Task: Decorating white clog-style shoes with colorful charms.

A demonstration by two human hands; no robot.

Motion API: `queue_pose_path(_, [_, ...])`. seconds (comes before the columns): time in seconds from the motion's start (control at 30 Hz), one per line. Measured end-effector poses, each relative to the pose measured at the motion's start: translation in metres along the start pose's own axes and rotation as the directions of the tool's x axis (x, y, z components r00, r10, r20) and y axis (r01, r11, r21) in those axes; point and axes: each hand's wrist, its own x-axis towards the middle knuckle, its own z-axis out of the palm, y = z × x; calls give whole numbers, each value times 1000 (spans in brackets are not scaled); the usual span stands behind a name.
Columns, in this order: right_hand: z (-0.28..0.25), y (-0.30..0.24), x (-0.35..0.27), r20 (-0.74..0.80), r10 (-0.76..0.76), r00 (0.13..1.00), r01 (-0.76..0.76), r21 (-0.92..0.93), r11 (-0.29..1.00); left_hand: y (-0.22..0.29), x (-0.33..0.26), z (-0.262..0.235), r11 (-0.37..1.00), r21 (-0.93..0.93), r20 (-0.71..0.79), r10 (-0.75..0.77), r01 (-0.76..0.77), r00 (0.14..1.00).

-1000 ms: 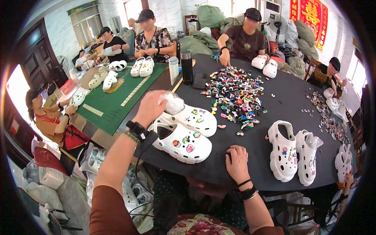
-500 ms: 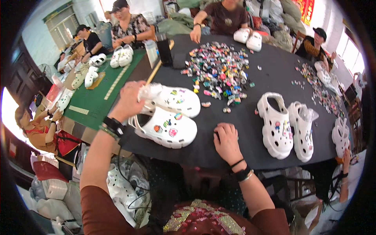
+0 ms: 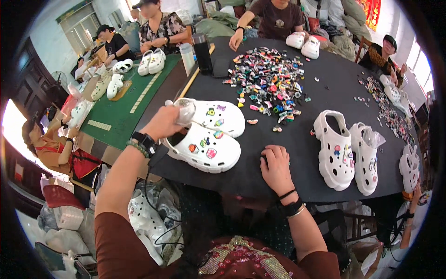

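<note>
A pair of white clogs with holes and colourful charms stands on the black table, left of centre. My left hand [image 3: 165,122] is at the heels, its fingers closed on a wad of crumpled clear plastic [image 3: 186,113] over the far clog [image 3: 227,114]. Beside it, the near clog [image 3: 218,156] carries several charms on its toe. Right of this pair, my right hand [image 3: 276,168] rests on the table with fingers curled; a speck of green shows by its edge, and what lies under the fingers is hidden.
Loose charms [image 3: 267,81] form a large heap beyond my hands. Another decorated white pair [image 3: 335,156] stands to the right, with more charms [image 3: 390,111] farther along. A black bottle [image 3: 201,53] stands at the left edge, by a green table [image 3: 111,123]. Several people work around.
My left hand has shifted slightly right and down at the heels, and the clear plastic now sits at its fingertips. The right hand stays resting on the table. The whole view has shifted slightly.
</note>
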Motion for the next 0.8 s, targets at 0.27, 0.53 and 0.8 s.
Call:
queue_pose_path(0.27, [4, -6, 6, 4, -31, 999, 31, 8, 999, -14, -12, 4, 987, 146, -20, 73, -69, 997])
queue_pose_path(0.53, [2, -3, -1, 5, -47, 999, 47, -40, 998, 12, -69, -1, 992, 68, -156, 119, -110, 981])
queue_pose_path(0.8, [-3, -3, 1, 13, -11, 1000, 12, -48, 999, -32, -114, -11, 985, 24, -412, -146, 171, 899])
